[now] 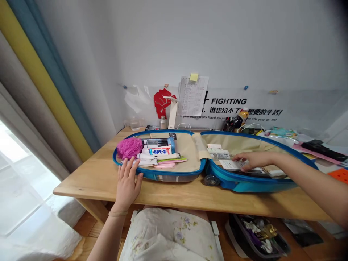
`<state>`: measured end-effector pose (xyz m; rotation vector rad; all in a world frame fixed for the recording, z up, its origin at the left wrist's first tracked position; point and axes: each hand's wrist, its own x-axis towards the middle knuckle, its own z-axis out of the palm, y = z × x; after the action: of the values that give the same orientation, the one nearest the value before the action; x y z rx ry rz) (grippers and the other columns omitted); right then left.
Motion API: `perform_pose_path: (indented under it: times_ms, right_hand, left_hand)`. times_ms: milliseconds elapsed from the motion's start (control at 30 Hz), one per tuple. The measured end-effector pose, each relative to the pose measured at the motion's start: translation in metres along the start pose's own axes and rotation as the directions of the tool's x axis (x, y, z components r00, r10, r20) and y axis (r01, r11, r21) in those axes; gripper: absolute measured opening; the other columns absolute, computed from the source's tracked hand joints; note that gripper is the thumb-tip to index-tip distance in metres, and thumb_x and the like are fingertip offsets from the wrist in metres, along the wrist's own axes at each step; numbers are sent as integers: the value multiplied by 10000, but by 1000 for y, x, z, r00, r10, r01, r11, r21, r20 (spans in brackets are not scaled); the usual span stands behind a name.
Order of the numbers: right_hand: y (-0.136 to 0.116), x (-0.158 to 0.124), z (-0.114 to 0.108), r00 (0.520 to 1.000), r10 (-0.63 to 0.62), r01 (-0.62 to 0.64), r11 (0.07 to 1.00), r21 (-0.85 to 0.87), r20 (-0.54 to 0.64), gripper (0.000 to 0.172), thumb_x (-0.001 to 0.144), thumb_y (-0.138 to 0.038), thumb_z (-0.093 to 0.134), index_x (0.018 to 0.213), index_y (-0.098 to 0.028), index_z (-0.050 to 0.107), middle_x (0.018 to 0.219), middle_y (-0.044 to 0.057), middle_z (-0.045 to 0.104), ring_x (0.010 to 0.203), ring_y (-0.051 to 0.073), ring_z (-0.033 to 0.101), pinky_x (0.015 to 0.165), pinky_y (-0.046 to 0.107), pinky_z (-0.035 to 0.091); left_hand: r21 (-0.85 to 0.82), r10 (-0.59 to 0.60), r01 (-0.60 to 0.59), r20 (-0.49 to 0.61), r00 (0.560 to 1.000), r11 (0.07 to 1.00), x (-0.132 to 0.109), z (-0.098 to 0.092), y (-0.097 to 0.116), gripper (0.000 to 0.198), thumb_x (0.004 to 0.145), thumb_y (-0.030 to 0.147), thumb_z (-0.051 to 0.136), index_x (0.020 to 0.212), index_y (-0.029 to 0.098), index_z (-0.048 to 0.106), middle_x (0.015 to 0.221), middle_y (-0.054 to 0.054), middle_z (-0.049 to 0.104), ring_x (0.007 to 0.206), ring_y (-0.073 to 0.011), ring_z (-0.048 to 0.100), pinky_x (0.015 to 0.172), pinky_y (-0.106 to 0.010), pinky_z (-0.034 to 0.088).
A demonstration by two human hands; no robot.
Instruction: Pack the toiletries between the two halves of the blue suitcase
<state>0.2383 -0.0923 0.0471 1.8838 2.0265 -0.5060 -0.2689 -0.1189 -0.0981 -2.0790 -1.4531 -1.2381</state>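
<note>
An open blue suitcase (202, 168) lies on the wooden table, its two halves side by side. My left hand (127, 183) rests on the left half's front rim, fingers spread and holding nothing. Near those fingers are a pink mesh bath puff (129, 148), a toothpaste box (159, 150), white tubes (146, 156), a blue bottle (172, 143) and a pink item (165, 165). Reaching into the right half, my right hand (254, 161) has thumb and fingers apart over a white printed packet (230, 165). Small clear packs (220, 156) lie beside it. Some contents there are hidden by the hand.
Behind the suitcase stand a white lamp (172, 114), a small bottle (163, 122) and an orange-capped bottle (243, 115). Papers and a black item (324, 149) lie at the right. Under the table sits a filled black bin (282, 250). Curtains (46, 72) hang left.
</note>
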Motion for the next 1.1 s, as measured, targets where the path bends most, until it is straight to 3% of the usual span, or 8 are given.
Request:
perform_pose_path:
  times_ms: [133,233,400,600,700,800,933,1100]
  right_hand:
    - [-6,40,-12,991,32,-30,999,13,-126,552,890,-385,520,1365,-109,573,1390,180,589,1247,301,576,1066,374,434]
    - [-17,78,-23,975,69,-67,998,18,-211,472,960,-381,503,1364,-140,545,1399,173,557,1234,269,564,1062,432,441]
    - [-27,117,-30,982,87,-84,996,25,-170,349,952,-410,566,1221,-192,612,1260,85,614,1075,192,616,931,409,540]
    - [-21,119,-33,982,132,-126,990,57,-137,325,953,-399,567,1199,-191,620,1238,81,623,1053,181,622,912,393,548]
    - [-18,109,-45,956,178,-150,980,134,-231,278,943,-373,586,1126,-173,646,1138,70,655,971,165,632,857,361,555]
    - [-25,92,-64,899,231,-144,958,248,-371,220,929,-315,576,1023,-152,690,972,101,687,834,179,624,742,321,535]
    - [-68,73,-83,865,212,-28,925,379,-455,309,954,-343,523,1163,-151,645,1008,115,691,805,171,620,671,278,518]
    - [-153,83,-81,948,113,39,887,460,-298,320,953,-386,570,1158,-145,619,1037,67,672,820,120,635,714,276,557]
  left_hand:
    - [8,0,0,0,1000,1000,1,0,0,474,1002,322,417,1464,217,438,1515,-141,461,1490,-314,275,1207,-572,207]
    - [12,3,-3,0,1000,1000,0,0,0,478,1001,316,417,1470,224,426,1515,-135,461,1490,-309,276,1207,-570,213]
    - [35,9,-9,7,1000,999,-1,1,-1,469,1003,301,418,1465,220,420,1517,-137,458,1488,-304,280,1201,-564,231]
    - [39,20,-20,-3,1000,999,-1,1,-1,472,1001,293,427,1468,225,413,1507,-137,470,1495,-298,267,1200,-563,230]
    - [30,7,-7,9,1000,1000,-1,1,-1,472,998,292,431,1465,224,421,1515,-135,463,1496,-299,264,1201,-564,229]
    - [27,1,-1,14,1000,1000,-1,1,-1,470,994,289,434,1459,224,433,1521,-132,458,1493,-300,272,1202,-562,230]
    - [19,-3,3,2,1000,1000,0,1,0,461,993,291,431,1449,224,448,1507,-131,476,1487,-301,286,1204,-560,225]
    - [11,-6,6,0,1000,1000,0,1,0,469,995,308,428,1456,227,448,1517,-125,466,1487,-302,286,1206,-561,219]
